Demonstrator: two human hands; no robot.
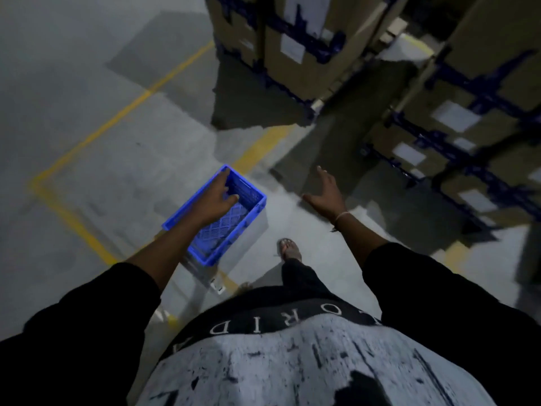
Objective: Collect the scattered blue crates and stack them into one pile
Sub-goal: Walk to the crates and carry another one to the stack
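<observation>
Blue crate (231, 213): one, open-topped, lattice walls and floor, centre of the frame slightly left; it lies over the floor below it, and I cannot tell whether it rests there or is lifted.
Left hand (218, 197): mine, reaching over the crate's left long rim, fingers spread and relaxed above the opening; I cannot tell whether it touches the rim.
Right hand (326, 194): mine, centre-right of the frame, palm open, fingers straight and spread, holding nothing, well apart from the crate.
Wrist band (341, 215): thin, pale, on my right wrist.
Sleeves (96, 306): black, on both forearms, lower left and lower right.
Shirt (292, 364): black with a pale print and white letters, bottom centre.
Foot (288, 249): in a sandal, just right of the crate's near end.
Floor (73, 98): grey concrete with yellow lines (123, 112) running across the left and centre.
Cardboard boxes (295, 45): stacked on dark blue frames, upper centre and right edge, white labels on their faces.
</observation>
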